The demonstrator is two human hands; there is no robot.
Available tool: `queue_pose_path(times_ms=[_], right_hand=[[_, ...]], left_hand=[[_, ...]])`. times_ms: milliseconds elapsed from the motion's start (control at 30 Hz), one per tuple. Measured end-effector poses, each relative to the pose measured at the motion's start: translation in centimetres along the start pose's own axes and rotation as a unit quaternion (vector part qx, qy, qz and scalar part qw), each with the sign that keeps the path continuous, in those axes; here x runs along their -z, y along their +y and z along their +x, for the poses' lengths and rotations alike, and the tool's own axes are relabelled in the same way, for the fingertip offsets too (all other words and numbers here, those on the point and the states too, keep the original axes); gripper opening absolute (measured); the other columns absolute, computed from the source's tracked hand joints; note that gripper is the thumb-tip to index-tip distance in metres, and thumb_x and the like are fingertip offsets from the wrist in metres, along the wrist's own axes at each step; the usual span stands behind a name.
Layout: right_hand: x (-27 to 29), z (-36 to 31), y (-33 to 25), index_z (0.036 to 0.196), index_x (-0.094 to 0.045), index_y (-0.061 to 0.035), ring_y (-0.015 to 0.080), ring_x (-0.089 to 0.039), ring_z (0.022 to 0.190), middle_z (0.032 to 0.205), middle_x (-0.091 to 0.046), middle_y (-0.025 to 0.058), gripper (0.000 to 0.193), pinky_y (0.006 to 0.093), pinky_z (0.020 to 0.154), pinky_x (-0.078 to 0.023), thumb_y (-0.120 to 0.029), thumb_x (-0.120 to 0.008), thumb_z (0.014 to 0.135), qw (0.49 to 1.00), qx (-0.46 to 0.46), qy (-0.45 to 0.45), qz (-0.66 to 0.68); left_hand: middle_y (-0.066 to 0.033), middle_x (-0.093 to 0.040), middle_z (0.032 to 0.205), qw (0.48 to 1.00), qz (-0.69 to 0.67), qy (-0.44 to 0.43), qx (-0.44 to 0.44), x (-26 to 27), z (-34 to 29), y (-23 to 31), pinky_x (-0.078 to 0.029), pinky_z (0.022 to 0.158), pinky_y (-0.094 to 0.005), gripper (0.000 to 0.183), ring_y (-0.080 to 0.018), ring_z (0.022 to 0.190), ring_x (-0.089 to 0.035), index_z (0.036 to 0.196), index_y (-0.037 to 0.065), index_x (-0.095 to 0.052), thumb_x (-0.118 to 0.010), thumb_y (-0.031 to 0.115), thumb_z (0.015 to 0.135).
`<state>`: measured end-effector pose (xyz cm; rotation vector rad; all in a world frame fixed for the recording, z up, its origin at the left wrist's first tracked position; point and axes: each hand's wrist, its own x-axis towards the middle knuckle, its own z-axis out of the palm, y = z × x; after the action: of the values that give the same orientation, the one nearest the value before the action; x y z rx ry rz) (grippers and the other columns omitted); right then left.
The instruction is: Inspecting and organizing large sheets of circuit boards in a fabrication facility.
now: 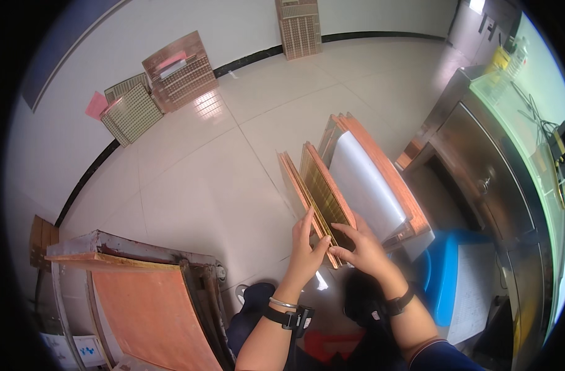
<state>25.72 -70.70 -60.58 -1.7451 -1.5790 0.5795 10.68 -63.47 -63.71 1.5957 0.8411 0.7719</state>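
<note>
Two thin groups of copper-edged panels, which look like circuit boards, stand on edge in front of me. My left hand (308,248) is closed round the near end of the left panels (298,185), fingers on their outer side and thumb by the near edge. My right hand (364,248) is closed at the near end of the right panels (333,185), its thumb and index finger reaching into the gap between the groups. A gold, patterned face shows in that gap. The right hand's other fingers are partly hidden behind the panels.
A thicker copper stack (381,167) with a whitish sheet (363,176) stands to the right, near a blue bin (440,278) and a metal cabinet (480,167). At left is a worn metal cart (140,250). Perforated panels (186,68) lean on the far wall.
</note>
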Motion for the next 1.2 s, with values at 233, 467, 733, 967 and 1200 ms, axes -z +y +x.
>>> queue_pose_path(times_ms=[233,467,733,967,1200], right_hand=[[0.04,0.02,0.03,0.117,-0.059,-0.0044,0.0434,-0.04,0.123,0.135,-0.036,0.0277,0.054,0.0444,0.101,-0.036,-0.034,-0.074,0.074,1.0,-0.005,-0.004,-0.006],[-0.02,0.04,-0.01,0.117,-0.058,-0.0038,0.0435,-0.04,0.123,0.135,-0.036,0.0287,0.055,0.0441,0.101,-0.036,-0.034,-0.074,0.074,1.0,0.0,-0.005,-0.005],[0.05,0.03,-0.24,0.117,-0.058,-0.0027,0.0429,-0.042,0.121,0.132,-0.04,0.0274,0.055,0.0431,0.1,-0.037,-0.03,-0.075,0.073,1.0,-0.005,0.002,0.008],[0.06,-0.15,-0.23,0.117,-0.058,-0.0022,0.0424,-0.042,0.121,0.131,-0.041,0.0271,0.054,0.0428,0.1,-0.037,-0.028,-0.076,0.072,1.0,0.004,0.009,0.005],[0.08,-0.01,-0.2,0.116,-0.058,-0.002,0.0426,-0.042,0.122,0.133,-0.039,0.0273,0.054,0.043,0.1,-0.037,-0.03,-0.075,0.072,1.0,0.003,0.008,0.001]], left_hand=[[-0.019,-0.033,0.13,1.0,0.001,0.0,0.001,-0.02,0.01,-0.09,-0.036,0.102,-0.0385,0.071,-0.0307,0.119,-0.038,0.143,0.009,-0.021,-0.058,0.003,0.083],[-0.0196,-0.032,0.132,1.0,0.004,0.0,-0.009,0.06,-0.04,-0.4,-0.035,0.102,-0.0386,0.072,-0.0316,0.121,-0.036,0.144,0.009,-0.021,-0.059,0.003,0.083],[-0.0201,-0.031,0.134,1.0,0.009,-0.008,-0.011,0.15,-0.05,0.03,-0.03,0.105,-0.0411,0.072,-0.0336,0.125,-0.032,0.144,0.009,-0.021,-0.059,0.004,0.083],[-0.0199,-0.03,0.135,1.0,0.005,-0.008,-0.003,0.06,-0.27,-0.21,-0.029,0.106,-0.0409,0.073,-0.0334,0.126,-0.032,0.144,0.009,-0.02,-0.059,0.004,0.083],[-0.0189,-0.03,0.135,1.0,0.007,-0.006,-0.004,0.17,-0.12,0.34,-0.032,0.105,-0.0392,0.072,-0.0314,0.125,-0.033,0.144,0.01,-0.021,-0.059,0.003,0.083]])
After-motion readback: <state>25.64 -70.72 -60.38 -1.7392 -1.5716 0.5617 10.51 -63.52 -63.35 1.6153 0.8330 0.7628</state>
